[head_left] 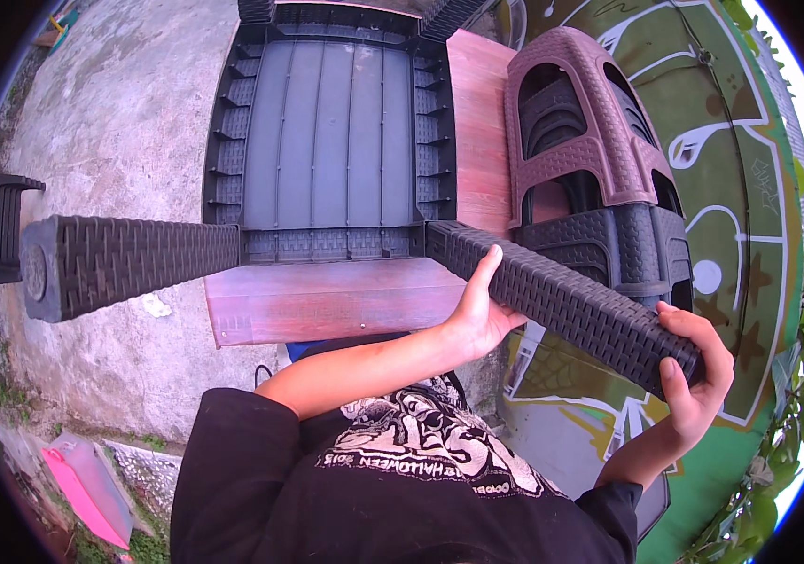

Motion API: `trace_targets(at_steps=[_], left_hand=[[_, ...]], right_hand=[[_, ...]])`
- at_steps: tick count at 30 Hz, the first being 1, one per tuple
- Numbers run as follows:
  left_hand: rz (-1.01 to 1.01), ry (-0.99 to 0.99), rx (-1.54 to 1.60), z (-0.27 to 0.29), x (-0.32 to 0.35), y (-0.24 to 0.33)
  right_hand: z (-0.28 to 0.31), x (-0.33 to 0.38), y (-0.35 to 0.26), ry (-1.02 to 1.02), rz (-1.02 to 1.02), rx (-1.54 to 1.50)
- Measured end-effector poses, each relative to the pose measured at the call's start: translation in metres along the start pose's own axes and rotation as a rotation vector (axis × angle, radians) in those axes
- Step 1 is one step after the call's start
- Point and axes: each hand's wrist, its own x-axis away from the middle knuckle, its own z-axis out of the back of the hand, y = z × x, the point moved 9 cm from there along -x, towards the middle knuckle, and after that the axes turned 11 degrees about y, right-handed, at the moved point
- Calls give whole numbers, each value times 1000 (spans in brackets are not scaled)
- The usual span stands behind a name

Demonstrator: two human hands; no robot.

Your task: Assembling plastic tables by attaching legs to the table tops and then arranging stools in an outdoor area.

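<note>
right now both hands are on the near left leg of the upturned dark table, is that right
Not quite: the head view shows the left hand and right hand both on the near right leg of the upturned dark table, not the near left one.

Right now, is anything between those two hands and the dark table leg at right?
Nothing visible: the left hand and right hand both touch the table leg directly, bare skin against its patterned surface.
</note>
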Motion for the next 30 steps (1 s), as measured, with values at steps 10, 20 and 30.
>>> trace_targets(at_steps=[10, 20, 30], left_hand=[[0, 6, 99, -1, -2, 15], [-44, -65, 306, -2, -12, 31], [-34, -47, 87, 42, -35, 34]], right_hand=[[-34, -62, -34, -155, 161, 125], [-85, -111, -32, -321, 121, 109], [-94, -78, -19, -160, 223, 52]])
